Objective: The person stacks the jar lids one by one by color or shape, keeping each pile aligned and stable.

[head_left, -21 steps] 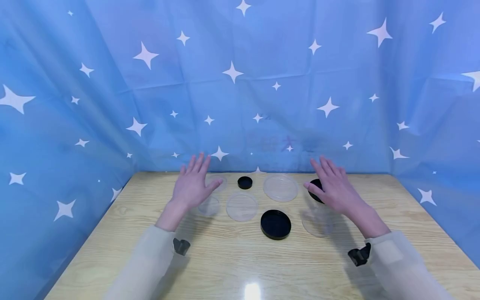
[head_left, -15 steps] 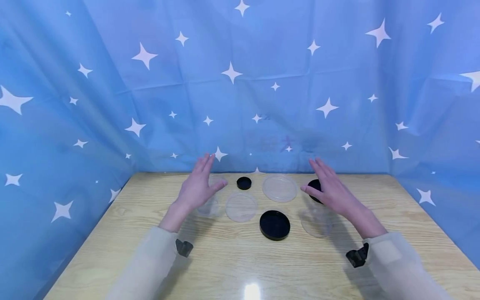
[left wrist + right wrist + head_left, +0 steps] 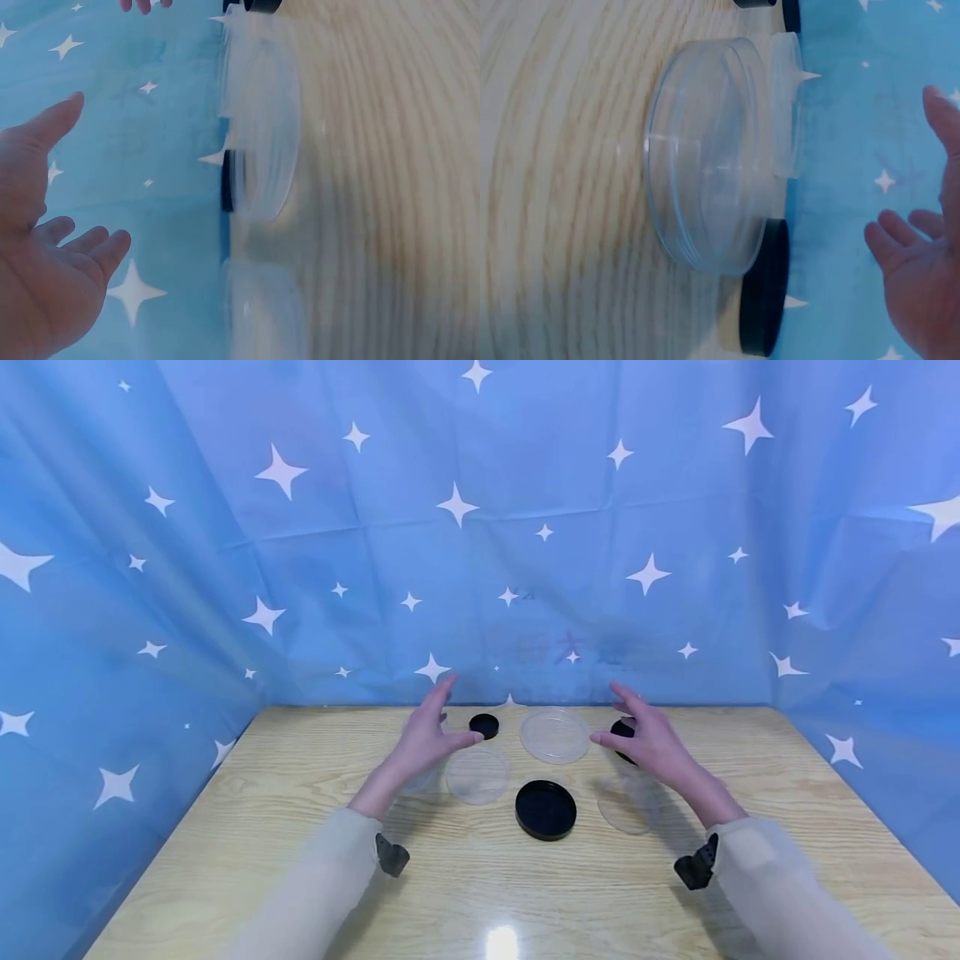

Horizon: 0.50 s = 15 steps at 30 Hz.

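Both bare hands hover over the back half of the table, holding nothing. My left hand (image 3: 426, 739) has its fingers extended, the thumb pointing right near a small black round dish (image 3: 483, 726). Partly hidden beneath it are clear round dishes, one clear dish (image 3: 417, 783) showing at its edge. My right hand (image 3: 651, 739) is above a black dish (image 3: 765, 289), partly covered by the thumb in the head view. Just in front of that hand lies a clear petri dish (image 3: 709, 157). Between the hands are a large black dish (image 3: 546, 810) and two clear dishes, a nearer clear dish (image 3: 477, 775) and a farther clear dish (image 3: 555, 736).
The wooden table (image 3: 420, 893) meets a blue star-patterned curtain (image 3: 465, 577) along its back edge. The curtain also encloses both sides. A bright light reflection shows at the table's front. Each sleeve carries a black wrist device, such as the left wrist device (image 3: 392, 855).
The left hand has moved right and turned so its thumb side faces the middle. The right hand has shifted slightly left, its fingers bending a little more. The dishes stay in place.
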Tool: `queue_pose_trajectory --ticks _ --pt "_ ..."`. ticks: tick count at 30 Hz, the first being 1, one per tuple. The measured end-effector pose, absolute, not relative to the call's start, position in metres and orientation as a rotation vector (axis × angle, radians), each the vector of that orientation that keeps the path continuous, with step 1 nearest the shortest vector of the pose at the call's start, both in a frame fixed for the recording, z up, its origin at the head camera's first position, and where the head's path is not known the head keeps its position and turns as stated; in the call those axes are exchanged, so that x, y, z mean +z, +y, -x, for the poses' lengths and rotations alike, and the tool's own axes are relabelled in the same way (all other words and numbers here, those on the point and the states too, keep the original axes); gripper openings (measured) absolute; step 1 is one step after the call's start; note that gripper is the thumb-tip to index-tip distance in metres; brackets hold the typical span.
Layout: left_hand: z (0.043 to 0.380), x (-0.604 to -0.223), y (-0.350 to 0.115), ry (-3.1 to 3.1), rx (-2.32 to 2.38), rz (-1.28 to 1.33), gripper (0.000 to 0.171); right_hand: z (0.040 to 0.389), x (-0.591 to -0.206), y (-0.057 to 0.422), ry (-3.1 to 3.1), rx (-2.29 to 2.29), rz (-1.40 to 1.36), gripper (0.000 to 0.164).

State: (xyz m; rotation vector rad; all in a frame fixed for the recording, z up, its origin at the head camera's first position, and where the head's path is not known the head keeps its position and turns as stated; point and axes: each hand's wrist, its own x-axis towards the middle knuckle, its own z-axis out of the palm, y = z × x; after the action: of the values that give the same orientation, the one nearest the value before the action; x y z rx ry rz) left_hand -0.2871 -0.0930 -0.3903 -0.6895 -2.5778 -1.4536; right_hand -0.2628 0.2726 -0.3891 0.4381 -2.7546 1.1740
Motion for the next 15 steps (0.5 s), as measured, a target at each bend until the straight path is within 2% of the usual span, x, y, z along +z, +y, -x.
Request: queue_pose_trajectory --ticks 8,15 --pt "0.289 -0.402 -0.073 -2.477 -1.921 0.671 0.103 0.272 -0.4 0.267 -2.768 1.342 -0.362 0.099" --pt "0.294 -0.406 -0.057 -2.472 -2.03 0.668 0.104 0.272 -0.404 0.264 -2.764 1.431 -0.363 0.104"
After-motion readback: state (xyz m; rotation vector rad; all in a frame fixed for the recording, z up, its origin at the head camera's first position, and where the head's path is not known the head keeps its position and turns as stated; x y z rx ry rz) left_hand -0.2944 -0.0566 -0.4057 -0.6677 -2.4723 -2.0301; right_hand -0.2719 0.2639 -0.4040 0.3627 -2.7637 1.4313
